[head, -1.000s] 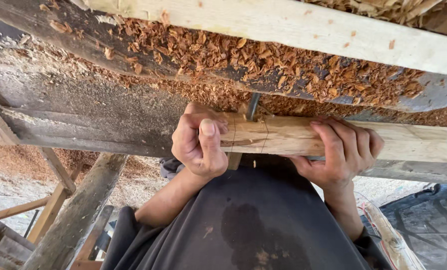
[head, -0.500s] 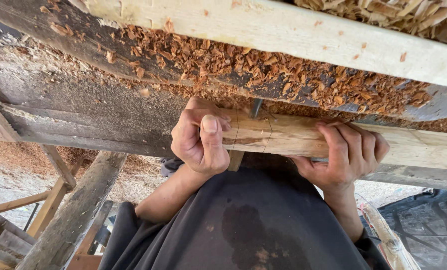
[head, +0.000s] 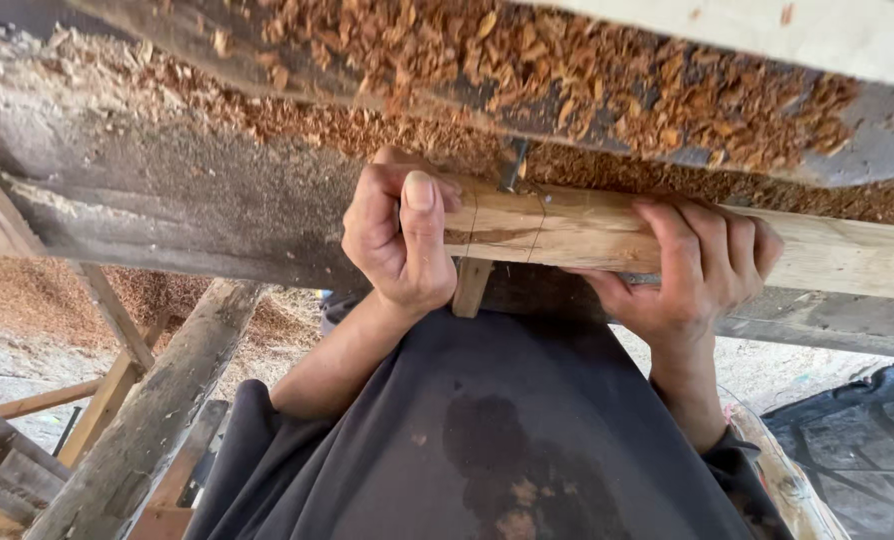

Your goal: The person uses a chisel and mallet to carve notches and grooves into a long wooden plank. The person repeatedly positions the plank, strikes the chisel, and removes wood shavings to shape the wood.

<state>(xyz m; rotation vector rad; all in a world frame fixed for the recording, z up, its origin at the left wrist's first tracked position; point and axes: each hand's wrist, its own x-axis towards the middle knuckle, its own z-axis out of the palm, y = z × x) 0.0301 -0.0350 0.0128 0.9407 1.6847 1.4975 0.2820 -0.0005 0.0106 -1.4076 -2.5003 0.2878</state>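
Wooden spar (head: 587, 228), pale and squared, is held across the middle of the view, its long axis running from 9 o'clock toward 3 o'clock and tilting slightly down to the right. The left hand (head: 399, 240) is wrapped shut around its left end, thumb upward. The right hand (head: 702, 270) is curled over it further toward 3 o'clock. A dark workbench (head: 167, 190) strewn with wood shavings (head: 567, 70) lies at 12 o'clock. The spar's right end is cut off; a small peg (head: 470, 287) beneath it is partly hidden.
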